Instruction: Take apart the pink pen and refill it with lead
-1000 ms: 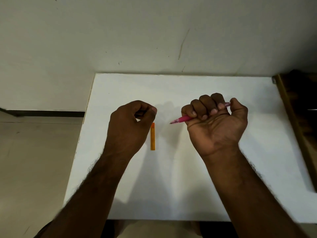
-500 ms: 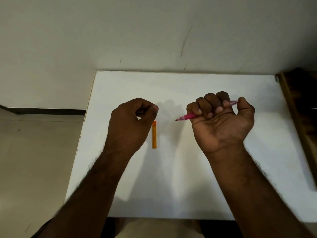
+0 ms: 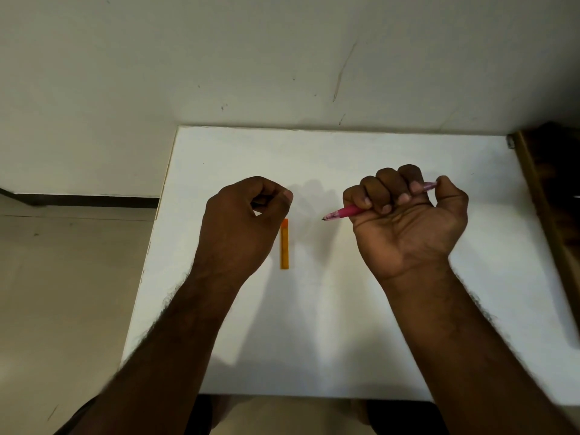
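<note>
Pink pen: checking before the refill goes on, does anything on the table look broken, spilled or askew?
Nothing stands out. The pen looks whole in the right hand; the orange lead case lies flat and straight on the table beside the left hand. No loose lead shows.

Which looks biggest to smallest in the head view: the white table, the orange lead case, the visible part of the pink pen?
1. White rectangular table.
2 and 3. Flat orange lead case and the visible part of the pink plastic pen look alike; the right hand hides the pen's middle.

A white tabletop [image 3: 345, 324] stands against the far wall. One thing lies on it: an orange lead case [image 3: 284, 244], left of centre, its length running near to far.
</note>
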